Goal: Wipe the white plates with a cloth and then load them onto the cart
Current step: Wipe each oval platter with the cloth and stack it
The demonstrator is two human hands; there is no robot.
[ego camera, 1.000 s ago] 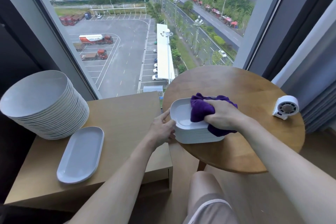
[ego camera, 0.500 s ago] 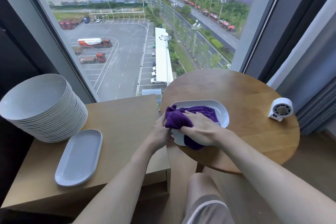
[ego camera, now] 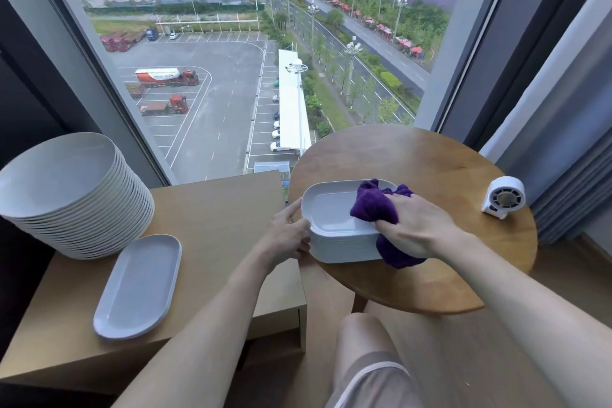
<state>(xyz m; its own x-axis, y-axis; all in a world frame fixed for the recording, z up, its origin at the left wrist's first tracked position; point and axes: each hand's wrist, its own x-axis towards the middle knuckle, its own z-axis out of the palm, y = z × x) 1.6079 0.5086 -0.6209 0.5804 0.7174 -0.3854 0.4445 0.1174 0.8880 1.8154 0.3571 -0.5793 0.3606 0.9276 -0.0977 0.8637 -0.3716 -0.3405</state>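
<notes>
Across it goes: the right hand (ego camera: 414,228) has swept the purple cloth (ego camera: 372,205) from the left end of the stack of oval plates (ego camera: 331,214) over to its right end. Its fingers are bunched round the cloth, pressing it down. The left hand (ego camera: 286,232) curls thumb and fingers on the stack's left end. That stack sits at the left edge of the round table (ego camera: 430,169). Left of the table, the wooden cart (ego camera: 215,209) carries a single oval plate (ego camera: 139,285) and a pile of round plates (ego camera: 66,189).
</notes>
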